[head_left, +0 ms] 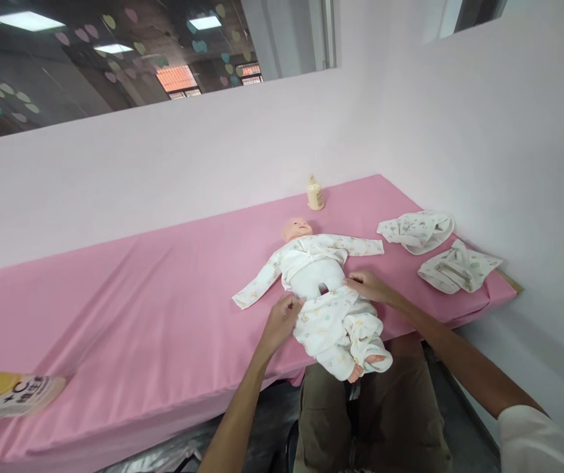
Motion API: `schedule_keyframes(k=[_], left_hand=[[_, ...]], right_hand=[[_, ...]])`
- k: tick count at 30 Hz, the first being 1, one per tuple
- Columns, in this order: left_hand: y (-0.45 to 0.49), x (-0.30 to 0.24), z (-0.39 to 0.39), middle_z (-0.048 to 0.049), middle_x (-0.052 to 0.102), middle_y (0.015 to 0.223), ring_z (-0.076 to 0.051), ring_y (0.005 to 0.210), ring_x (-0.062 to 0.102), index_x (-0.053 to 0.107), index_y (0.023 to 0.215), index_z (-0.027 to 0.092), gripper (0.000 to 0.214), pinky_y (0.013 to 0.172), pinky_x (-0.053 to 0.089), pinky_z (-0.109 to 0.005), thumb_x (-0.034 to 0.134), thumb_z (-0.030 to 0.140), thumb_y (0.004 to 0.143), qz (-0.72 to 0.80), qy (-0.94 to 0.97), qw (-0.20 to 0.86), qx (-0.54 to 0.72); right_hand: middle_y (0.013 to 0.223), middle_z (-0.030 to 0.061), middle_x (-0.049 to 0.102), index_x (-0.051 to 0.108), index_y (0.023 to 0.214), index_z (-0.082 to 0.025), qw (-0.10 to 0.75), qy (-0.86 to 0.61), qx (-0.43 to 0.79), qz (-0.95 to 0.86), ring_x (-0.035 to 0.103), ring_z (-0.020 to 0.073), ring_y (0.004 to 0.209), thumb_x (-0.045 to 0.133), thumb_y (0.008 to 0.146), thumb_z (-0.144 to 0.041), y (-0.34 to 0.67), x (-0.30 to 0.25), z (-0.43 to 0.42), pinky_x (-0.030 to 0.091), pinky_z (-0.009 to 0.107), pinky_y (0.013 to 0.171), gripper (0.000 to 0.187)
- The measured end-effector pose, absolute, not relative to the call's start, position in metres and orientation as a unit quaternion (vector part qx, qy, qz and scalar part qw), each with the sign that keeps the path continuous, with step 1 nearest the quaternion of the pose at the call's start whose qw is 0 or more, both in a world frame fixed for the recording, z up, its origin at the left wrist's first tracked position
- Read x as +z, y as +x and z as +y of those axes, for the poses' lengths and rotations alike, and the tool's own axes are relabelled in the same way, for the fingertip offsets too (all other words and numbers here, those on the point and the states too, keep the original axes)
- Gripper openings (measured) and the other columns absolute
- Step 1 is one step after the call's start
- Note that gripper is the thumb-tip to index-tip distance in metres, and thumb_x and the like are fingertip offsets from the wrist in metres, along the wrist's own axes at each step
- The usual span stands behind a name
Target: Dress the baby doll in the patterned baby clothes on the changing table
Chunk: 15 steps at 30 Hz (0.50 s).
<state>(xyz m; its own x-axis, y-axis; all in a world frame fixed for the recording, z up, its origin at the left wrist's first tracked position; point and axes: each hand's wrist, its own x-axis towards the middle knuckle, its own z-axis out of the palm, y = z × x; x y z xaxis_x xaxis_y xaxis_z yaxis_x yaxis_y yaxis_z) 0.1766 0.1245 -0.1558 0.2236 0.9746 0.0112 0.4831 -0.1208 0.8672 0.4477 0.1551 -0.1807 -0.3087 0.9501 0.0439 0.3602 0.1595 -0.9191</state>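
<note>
A baby doll [297, 228] lies on its back on the pink-covered table, feet toward me. It wears a white patterned long-sleeved top [306, 253] with the sleeves spread out, and matching baby trousers [324, 322] that sit below its white middle. A small dark opening shows at the belly. My left hand [284, 318] pinches the trousers' waistband on the left side. On the right side, my right hand [364, 286] has its fingers closed at the waistband near the hip. Both of the doll's feet stick out of the trouser legs.
A cream pump bottle [316, 195] stands behind the doll by the wall. Two folded patterned cloth pieces [417, 230] [459, 266] lie at the right end of the pink sheet [163, 309]. A yellow-and-white package [13, 394] lies at the far left. My legs are under the table's front edge.
</note>
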Motion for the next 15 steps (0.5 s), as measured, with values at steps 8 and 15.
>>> schedule_keyframes(k=[8,15], left_hand=[[0.197,-0.169,0.132,0.0017,0.046,0.066,-0.012,0.063,0.042,0.043,0.068,0.019,0.04,0.059,0.036,-0.024,0.046,0.054,0.088,0.613,0.568,0.336,0.435],[0.184,-0.18,0.177,-0.0076,0.065,0.099,-0.014,0.089,0.062,0.058,0.09,0.018,0.024,0.08,0.05,-0.026,0.045,0.038,0.094,0.564,0.28,0.498,0.597]], right_hand=[[0.062,-0.0046,0.039,0.038,0.066,-0.02,0.428,-0.486,0.391,-0.654,0.038,0.0109,0.059,0.047,0.086,-0.056,0.418,-0.179,0.164,0.03,0.025,0.056,0.043],[0.059,-0.0046,0.041,0.041,0.068,-0.02,0.44,-0.48,0.411,-0.638,0.039,0.0112,0.058,0.047,0.088,-0.054,0.419,-0.188,0.159,0.031,0.025,0.056,0.04]])
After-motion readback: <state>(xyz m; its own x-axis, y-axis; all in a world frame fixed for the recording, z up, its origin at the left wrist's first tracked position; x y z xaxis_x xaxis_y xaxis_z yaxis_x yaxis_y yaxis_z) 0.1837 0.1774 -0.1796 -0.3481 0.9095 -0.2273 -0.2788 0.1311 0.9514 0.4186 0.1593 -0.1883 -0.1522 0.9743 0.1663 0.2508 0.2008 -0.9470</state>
